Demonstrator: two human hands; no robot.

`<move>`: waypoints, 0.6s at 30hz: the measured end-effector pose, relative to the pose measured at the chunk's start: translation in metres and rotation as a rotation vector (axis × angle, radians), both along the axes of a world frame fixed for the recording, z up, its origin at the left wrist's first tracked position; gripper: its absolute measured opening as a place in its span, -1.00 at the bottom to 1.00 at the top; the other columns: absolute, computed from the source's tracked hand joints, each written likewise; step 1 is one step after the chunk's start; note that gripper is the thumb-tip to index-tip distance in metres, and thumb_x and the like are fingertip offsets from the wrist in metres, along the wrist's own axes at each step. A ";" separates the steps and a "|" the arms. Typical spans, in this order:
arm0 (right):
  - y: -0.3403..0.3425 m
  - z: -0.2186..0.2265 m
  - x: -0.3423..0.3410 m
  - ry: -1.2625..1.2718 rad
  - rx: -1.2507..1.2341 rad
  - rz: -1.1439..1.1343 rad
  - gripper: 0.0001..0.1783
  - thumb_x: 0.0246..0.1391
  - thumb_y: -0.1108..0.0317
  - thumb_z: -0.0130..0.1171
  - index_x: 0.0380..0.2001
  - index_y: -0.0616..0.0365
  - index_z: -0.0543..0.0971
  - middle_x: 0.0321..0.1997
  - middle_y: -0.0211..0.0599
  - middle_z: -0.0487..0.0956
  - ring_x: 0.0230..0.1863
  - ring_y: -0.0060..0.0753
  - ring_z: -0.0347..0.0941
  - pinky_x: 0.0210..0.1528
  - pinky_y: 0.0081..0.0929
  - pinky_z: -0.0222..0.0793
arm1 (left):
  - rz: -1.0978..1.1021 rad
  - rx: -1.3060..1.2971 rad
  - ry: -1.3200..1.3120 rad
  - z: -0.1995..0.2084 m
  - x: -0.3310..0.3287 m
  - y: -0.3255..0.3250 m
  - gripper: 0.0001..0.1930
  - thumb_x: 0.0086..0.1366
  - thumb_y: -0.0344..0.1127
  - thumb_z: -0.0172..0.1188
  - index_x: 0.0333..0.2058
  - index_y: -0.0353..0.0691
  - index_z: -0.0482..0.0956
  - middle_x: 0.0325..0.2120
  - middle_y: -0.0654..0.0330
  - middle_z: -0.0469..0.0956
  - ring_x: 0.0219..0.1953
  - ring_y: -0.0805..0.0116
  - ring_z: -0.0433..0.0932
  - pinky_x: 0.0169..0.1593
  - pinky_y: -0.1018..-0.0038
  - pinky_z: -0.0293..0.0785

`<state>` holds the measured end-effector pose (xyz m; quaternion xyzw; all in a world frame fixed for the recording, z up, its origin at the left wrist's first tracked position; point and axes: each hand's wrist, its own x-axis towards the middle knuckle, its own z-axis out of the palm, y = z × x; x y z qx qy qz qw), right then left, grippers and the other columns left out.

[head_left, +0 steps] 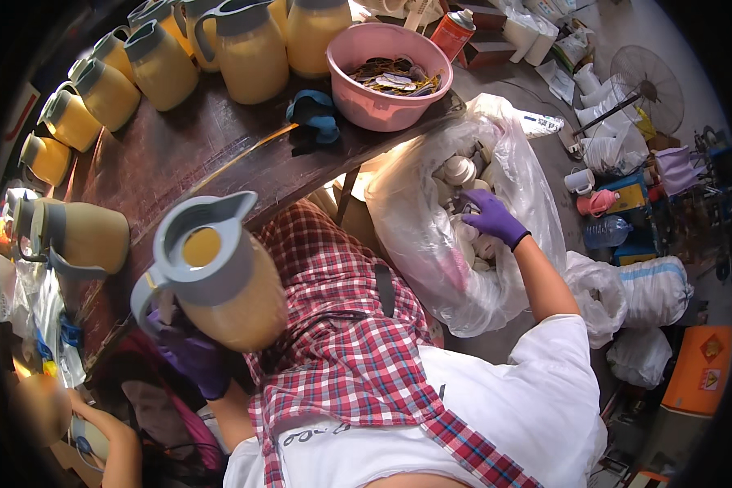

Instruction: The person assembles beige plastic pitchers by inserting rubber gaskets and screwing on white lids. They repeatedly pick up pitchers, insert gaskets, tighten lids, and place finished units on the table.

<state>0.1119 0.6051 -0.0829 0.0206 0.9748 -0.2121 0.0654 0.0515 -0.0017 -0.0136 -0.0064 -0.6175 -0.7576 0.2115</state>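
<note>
My left hand (189, 351), in a purple glove, is closed at the handle side of a beige jug (240, 297) with a grey collar, spout and handle. The jug is raised and tilted over my lap. A round opening at its top shows yellowish inside. My right hand (494, 218), also gloved in purple, reaches into a large clear plastic bag (398, 236). Its thumb and finger are apart among white round plastic parts (460, 171). Whether the fingertips touch one of them is hard to see.
Several similar jugs (252, 61) line the dark wooden table (171, 146). A pink basin (382, 106) of small flat pieces stands near a blue-black object (313, 118) and a spray can (453, 34). White sacks (655, 293) and a fan (647, 88) are at right. Another person's arm (118, 439) shows lower left.
</note>
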 end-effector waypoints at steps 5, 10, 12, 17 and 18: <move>-0.031 -0.016 -0.022 0.003 -0.212 -0.131 -0.49 0.06 0.08 0.32 -0.02 0.21 0.59 -0.07 -0.02 0.64 -0.02 0.01 0.58 0.07 -0.22 0.48 | -0.186 -0.050 -0.044 -0.012 0.003 0.029 -0.54 0.50 0.00 0.05 0.05 -0.34 0.48 0.00 0.09 0.58 0.03 0.33 0.54 0.16 0.38 0.40; -0.061 0.058 -0.028 0.561 -0.496 -0.418 -0.69 0.18 0.45 0.30 0.00 0.18 0.58 -0.12 -0.32 0.65 -0.15 -0.45 0.60 -0.09 -0.50 0.53 | -0.352 -0.057 -0.239 -0.005 -0.009 0.043 -0.59 0.25 -0.01 0.39 -0.17 -0.27 0.64 -0.12 0.23 0.61 -0.05 0.41 0.54 0.15 0.42 0.38; -0.155 0.119 -0.048 0.602 -0.849 -0.403 -0.66 0.25 0.49 0.25 0.09 0.16 0.54 -0.07 -0.42 0.61 -0.11 -0.59 0.53 -0.12 -0.57 0.52 | -0.391 -0.095 -0.318 0.001 -0.013 0.052 -0.72 0.33 -0.17 0.32 -0.16 -0.27 0.64 -0.14 0.25 0.62 -0.09 0.48 0.54 0.09 0.49 0.41; -0.256 0.152 -0.058 0.846 -0.488 0.285 -0.49 -0.01 0.41 0.43 0.05 0.14 0.57 0.12 -0.06 0.53 0.13 -0.04 0.47 0.18 -0.21 0.38 | -0.439 -0.053 -0.356 0.028 -0.019 0.064 -0.83 0.35 -0.35 0.26 -0.15 -0.28 0.63 -0.19 0.28 0.62 -0.16 0.55 0.53 0.02 0.55 0.43; -0.260 0.161 -0.056 0.709 -0.571 0.310 -0.47 -0.03 0.39 0.40 0.07 0.14 0.56 0.15 -0.05 0.49 0.20 -0.03 0.42 0.24 -0.17 0.32 | -0.435 -0.033 -0.375 0.026 -0.020 0.056 -0.82 0.34 -0.34 0.27 -0.14 -0.29 0.63 -0.19 0.28 0.62 -0.16 0.55 0.53 0.02 0.54 0.43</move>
